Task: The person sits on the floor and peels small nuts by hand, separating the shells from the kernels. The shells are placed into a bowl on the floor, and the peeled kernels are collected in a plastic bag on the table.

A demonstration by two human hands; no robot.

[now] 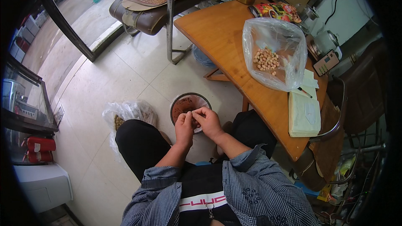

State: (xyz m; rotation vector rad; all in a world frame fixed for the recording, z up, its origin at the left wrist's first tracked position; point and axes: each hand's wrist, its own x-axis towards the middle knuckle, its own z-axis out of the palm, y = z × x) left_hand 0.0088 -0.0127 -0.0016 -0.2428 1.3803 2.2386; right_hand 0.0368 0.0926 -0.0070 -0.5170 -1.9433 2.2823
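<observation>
My left hand (184, 128) and my right hand (208, 123) meet over a round waste bin (179, 105). Thumbs and fingertips are pinched together around a small item, mostly hidden by the fingers. A clear liner and dark bits show inside the bin, which stands on the floor between my knees. Left of it, a clear plastic bag (132, 110) holds brownish pieces, probably unshelled peanuts, partly hidden by my knee. On the wooden table (216, 34) at the right, shelled pale nuts (266, 59), apparently peanuts, lie in an open clear plastic bag (293, 40).
An open notebook (303, 113) with a pen (304, 92) and a propped phone (326, 62) are on the table's right side. A padded chair (141, 14) stands beyond. Red fire extinguishers (39, 149) and a white appliance (44, 185) sit at far left.
</observation>
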